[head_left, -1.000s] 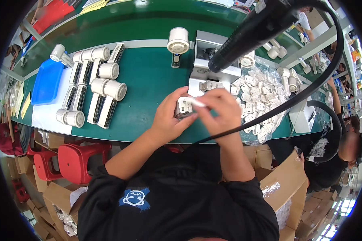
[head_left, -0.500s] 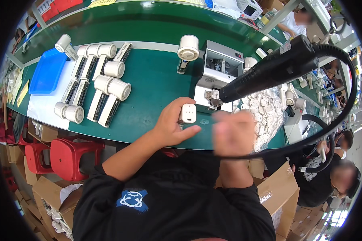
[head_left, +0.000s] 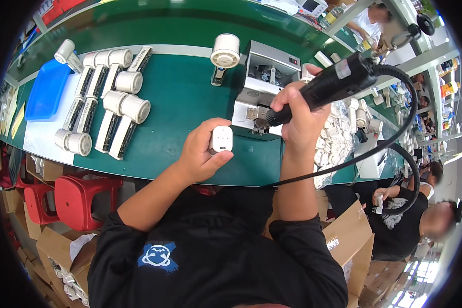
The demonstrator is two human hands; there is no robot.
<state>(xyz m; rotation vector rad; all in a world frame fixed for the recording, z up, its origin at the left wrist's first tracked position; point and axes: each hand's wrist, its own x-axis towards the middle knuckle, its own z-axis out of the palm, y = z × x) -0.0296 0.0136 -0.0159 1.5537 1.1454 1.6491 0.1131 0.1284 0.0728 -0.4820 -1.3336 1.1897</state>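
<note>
A white handle (head_left: 222,139) is grasped in the left hand (head_left: 197,153), with the fingers curled around its side and the thumb laid at its lower edge. A black electric screwdriver (head_left: 336,82) is gripped by the right hand (head_left: 303,120), its tip held at a silver screw feeder (head_left: 252,94). The handle is held over the green tabletop (head_left: 174,102), to the left of the feeder. White handheld fans (head_left: 120,108) are laid out at the left near a blue tray (head_left: 49,92); small white covers (head_left: 326,149) are heaped at the right. Red stools (head_left: 79,200) are placed by the table, and a co-worker (head_left: 395,233) is seen at the right. The handle's end face, marked by small holes and a dark slot, is turned up toward the camera, its long axis strongly foreshortened; the screwdriver is slanted, tip toward lower left
</note>
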